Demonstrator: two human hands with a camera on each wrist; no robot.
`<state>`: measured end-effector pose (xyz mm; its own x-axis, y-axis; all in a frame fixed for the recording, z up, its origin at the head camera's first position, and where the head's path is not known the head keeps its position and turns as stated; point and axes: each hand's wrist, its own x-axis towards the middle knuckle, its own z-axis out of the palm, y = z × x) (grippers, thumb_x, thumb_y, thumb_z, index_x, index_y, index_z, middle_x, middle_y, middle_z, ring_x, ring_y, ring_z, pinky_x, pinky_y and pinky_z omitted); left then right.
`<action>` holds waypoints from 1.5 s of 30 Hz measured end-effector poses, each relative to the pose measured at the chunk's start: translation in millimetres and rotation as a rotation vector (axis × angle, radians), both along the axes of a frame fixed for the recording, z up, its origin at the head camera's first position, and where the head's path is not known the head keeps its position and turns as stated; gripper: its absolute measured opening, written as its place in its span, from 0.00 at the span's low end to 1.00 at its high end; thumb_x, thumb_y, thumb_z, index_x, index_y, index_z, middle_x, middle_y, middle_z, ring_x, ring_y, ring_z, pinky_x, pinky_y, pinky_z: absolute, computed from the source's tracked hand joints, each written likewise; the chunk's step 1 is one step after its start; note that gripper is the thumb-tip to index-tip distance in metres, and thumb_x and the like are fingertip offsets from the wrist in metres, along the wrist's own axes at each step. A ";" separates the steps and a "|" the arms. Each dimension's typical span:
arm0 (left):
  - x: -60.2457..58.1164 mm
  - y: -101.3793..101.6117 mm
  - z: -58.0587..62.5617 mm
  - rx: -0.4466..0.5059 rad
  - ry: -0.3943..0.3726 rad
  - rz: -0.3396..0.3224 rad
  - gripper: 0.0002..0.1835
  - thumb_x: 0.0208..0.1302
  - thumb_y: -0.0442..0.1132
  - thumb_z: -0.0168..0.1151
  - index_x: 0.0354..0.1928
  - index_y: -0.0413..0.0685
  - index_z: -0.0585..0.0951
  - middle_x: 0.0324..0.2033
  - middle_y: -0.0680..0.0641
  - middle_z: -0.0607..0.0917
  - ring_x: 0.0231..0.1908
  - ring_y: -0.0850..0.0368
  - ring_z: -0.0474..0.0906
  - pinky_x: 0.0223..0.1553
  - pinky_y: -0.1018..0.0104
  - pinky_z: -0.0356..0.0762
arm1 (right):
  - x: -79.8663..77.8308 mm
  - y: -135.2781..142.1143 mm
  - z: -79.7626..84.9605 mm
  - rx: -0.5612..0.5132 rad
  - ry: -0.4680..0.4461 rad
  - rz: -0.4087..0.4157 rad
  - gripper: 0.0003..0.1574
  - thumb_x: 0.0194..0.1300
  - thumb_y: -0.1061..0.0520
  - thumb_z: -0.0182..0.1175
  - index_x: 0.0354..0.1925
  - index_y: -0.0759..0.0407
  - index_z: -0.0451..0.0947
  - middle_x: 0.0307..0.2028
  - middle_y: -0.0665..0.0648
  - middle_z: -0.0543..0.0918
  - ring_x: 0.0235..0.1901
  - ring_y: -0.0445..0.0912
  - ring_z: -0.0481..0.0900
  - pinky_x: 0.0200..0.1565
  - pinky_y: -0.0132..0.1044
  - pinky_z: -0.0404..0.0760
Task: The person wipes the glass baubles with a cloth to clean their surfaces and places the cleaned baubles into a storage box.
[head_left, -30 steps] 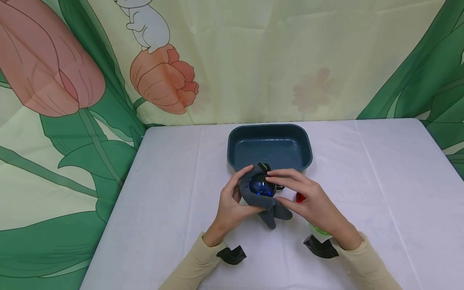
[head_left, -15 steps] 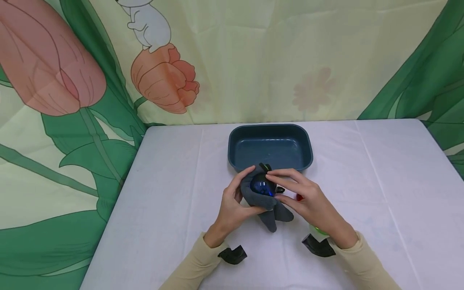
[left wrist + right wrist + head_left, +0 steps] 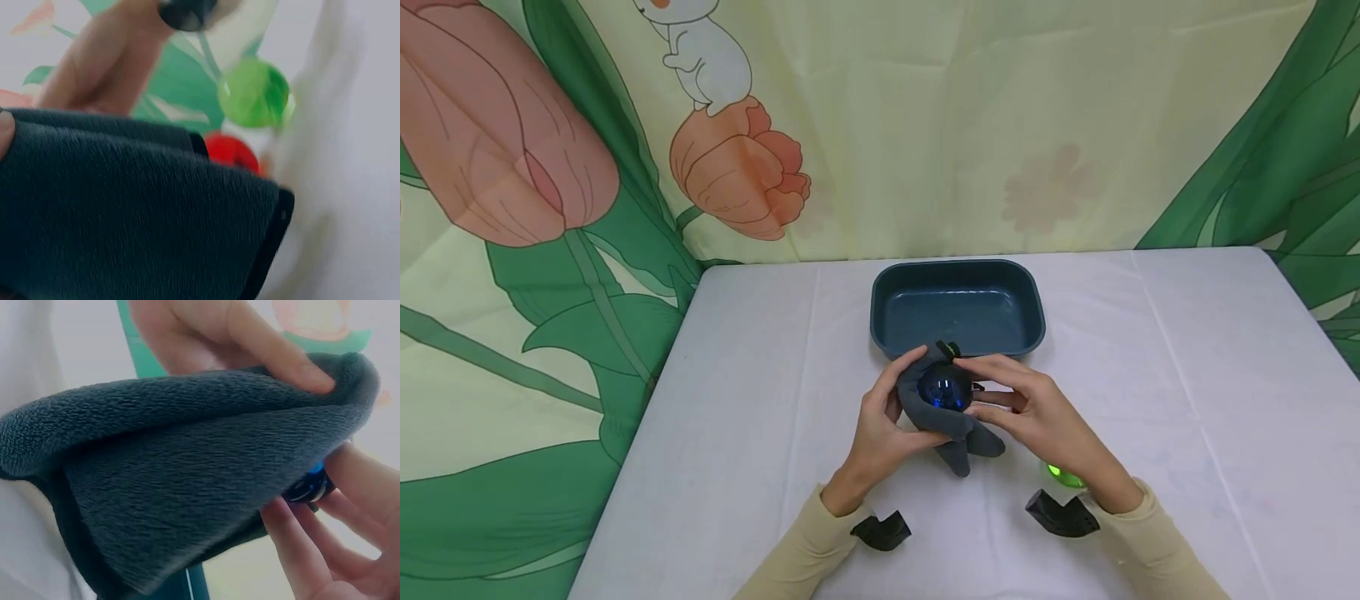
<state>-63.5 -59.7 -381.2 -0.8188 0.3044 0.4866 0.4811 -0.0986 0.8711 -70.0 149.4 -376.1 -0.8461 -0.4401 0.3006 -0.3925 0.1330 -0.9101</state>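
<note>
A shiny dark-blue ball sits cupped in a folded dark grey cloth, in front of the tray. My left hand grips the cloth from the left, fingers at its far edge and thumb across its near fold. From the other side my right hand pinches the ball between thumb and fingertips. The cloth's loose ends hang toward me, and its plush pile fills much of the right wrist view, where only a sliver of the blue ball shows. A small dark piece pokes out at the ball's right side.
A dark blue-green tray stands at the back of the white-covered table. A clear green ball lies partly under my right forearm. In the left wrist view a red ball sits behind the cloth. A printed curtain hangs behind.
My right fingers have shifted on the ball, uncovering more of its top, with another finger curling in below. The red ball has gone out of sight in the head view. My left hand stays put.
</note>
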 end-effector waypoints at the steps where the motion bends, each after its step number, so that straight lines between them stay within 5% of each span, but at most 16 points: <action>1: -0.2 0.2 0.0 0.009 -0.004 0.003 0.46 0.38 0.17 0.70 0.63 0.29 0.60 0.56 0.32 0.70 0.56 0.46 0.71 0.56 0.59 0.69 | 0.0 0.1 0.0 -0.007 -0.011 0.002 0.33 0.54 0.69 0.63 0.59 0.61 0.70 0.55 0.57 0.71 0.53 0.43 0.74 0.47 0.37 0.78; 8: -2.0 -0.9 1.1 0.024 -0.003 0.038 0.47 0.35 0.17 0.71 0.62 0.29 0.61 0.55 0.33 0.73 0.55 0.46 0.72 0.56 0.60 0.69 | 2.6 -0.2 6.3 0.082 0.040 -0.026 0.35 0.54 0.66 0.64 0.61 0.55 0.69 0.56 0.54 0.72 0.51 0.43 0.76 0.44 0.33 0.79; 17: 0.5 -0.5 2.3 -0.015 -0.001 0.054 0.46 0.34 0.18 0.73 0.61 0.28 0.63 0.54 0.33 0.74 0.54 0.47 0.73 0.55 0.61 0.70 | 5.6 4.1 16.0 0.239 0.258 -0.093 0.36 0.46 0.63 0.71 0.56 0.54 0.75 0.55 0.51 0.73 0.51 0.43 0.75 0.48 0.27 0.75; 26: 0.0 -0.7 1.0 -0.014 -0.010 0.053 0.44 0.36 0.19 0.72 0.61 0.29 0.63 0.55 0.34 0.73 0.54 0.48 0.73 0.55 0.61 0.71 | 3.6 1.2 13.6 0.245 0.329 -0.046 0.35 0.46 0.67 0.70 0.55 0.53 0.76 0.57 0.50 0.73 0.57 0.46 0.69 0.54 0.25 0.71; 33: 0.8 -0.4 2.1 -0.017 -0.029 0.043 0.45 0.36 0.19 0.72 0.61 0.29 0.63 0.55 0.34 0.72 0.55 0.48 0.72 0.55 0.61 0.71 | 4.4 0.3 10.1 0.271 0.319 -0.082 0.37 0.46 0.67 0.70 0.56 0.51 0.75 0.56 0.51 0.73 0.48 0.41 0.73 0.28 0.23 0.76; 45: 1.0 -0.1 2.7 -0.040 -0.033 0.040 0.44 0.37 0.19 0.72 0.62 0.29 0.63 0.56 0.35 0.71 0.54 0.48 0.72 0.55 0.61 0.71 | 6.9 0.7 7.9 0.278 0.298 -0.113 0.39 0.47 0.66 0.69 0.58 0.50 0.73 0.56 0.52 0.72 0.35 0.37 0.72 0.21 0.24 0.72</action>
<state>-62.4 -59.8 -378.5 -0.8461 0.2901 0.4472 0.4549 -0.0443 0.8894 -63.1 150.1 -368.2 -0.7880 -0.4481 0.4222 -0.6017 0.4153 -0.6823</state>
